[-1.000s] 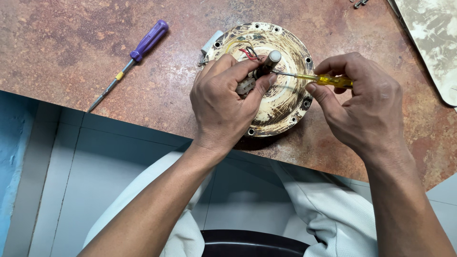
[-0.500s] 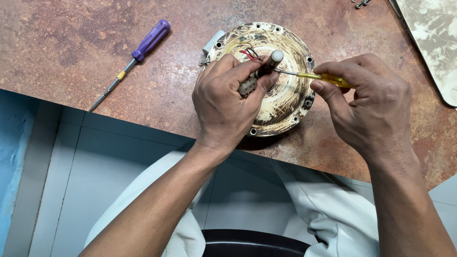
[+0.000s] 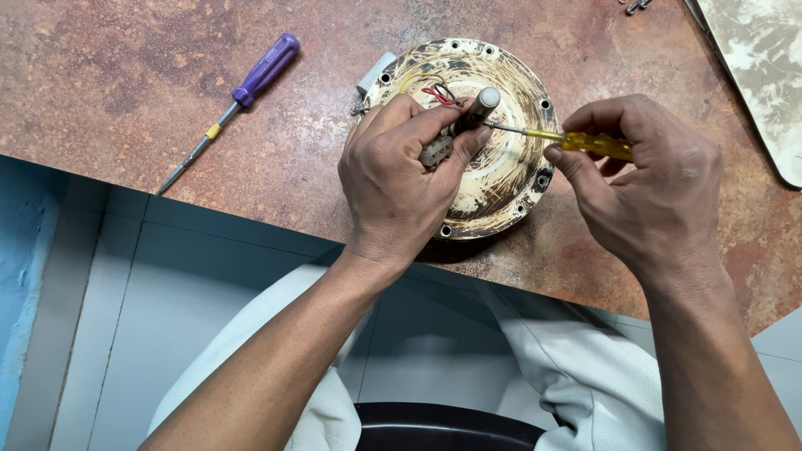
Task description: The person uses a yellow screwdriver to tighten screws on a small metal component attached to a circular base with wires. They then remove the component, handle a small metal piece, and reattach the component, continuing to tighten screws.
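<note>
**Grip on a small part and a yellow screwdriver over a worn motor housing**

The left hand (image 3: 397,179) has its grip closed on a small grey part (image 3: 436,151), thumb and fingers pinched around it above the middle of a round, cream-coloured motor housing (image 3: 501,179). The right hand (image 3: 652,192) has its grip clamped on the yellow handle of a slim screwdriver (image 3: 585,142), whose metal shaft runs left toward the pinched part; the tip meets it just beside the left thumb, though the exact contact point is hidden by the fingers. A short metal shaft (image 3: 486,100) stands up from the housing's centre, just to the far side of the left hand's fingertips. Red and yellow wires (image 3: 433,90) curl out of the housing at its far-left edge, touching the fingers.

The housing lies flat on a mottled reddish-brown bench (image 3: 125,92), close to its near edge, with screw holes spaced around its scratched rim. A second screwdriver with a purple handle (image 3: 251,83) lies untouched on the bench well to the left, its blade pointing toward the near-left. A pale marbled board (image 3: 756,67) sits at the far-right corner. The person's white garment (image 3: 576,376) shows below the bench edge.
</note>
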